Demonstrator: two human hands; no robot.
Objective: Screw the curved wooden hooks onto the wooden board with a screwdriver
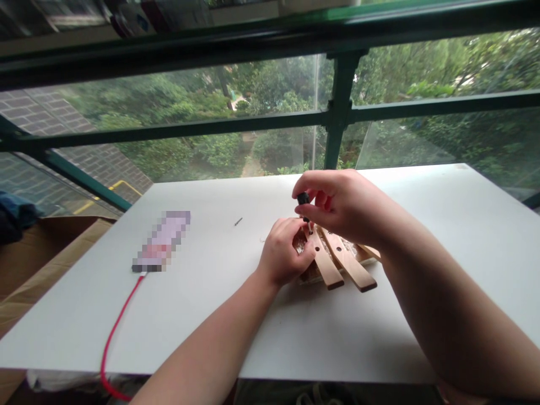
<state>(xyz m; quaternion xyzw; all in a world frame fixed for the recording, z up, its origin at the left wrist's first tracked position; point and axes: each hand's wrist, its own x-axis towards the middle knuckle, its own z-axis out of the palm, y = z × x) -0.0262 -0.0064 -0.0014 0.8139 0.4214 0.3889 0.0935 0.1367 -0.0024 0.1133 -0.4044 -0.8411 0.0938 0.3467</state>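
My right hand point(340, 199) pinches the black handle of a small screwdriver point(302, 198) between thumb and fingers. Its shaft points down at a hole near the far end of a pale wooden slat point(327, 269). Curled around the left side of that same slat, my left hand point(283, 250) grips it near the screwdriver's tip. A second wooden slat point(356, 271), also with dark holes, lies just to the right. Both slats rest across a rough, pale base point(310, 277), mostly covered by the slats and my hands. Part of another wooden piece point(371, 253) shows under my right forearm.
A small screw-like metal piece point(238, 221) lies on the white table point(211, 304), left of my hands. Farther left is a blurred phone-like object point(162, 242) with a red cable point(110, 326) running over the front edge. A cardboard box point(54, 264) stands beyond the left edge; green railing point(340, 107) behind.
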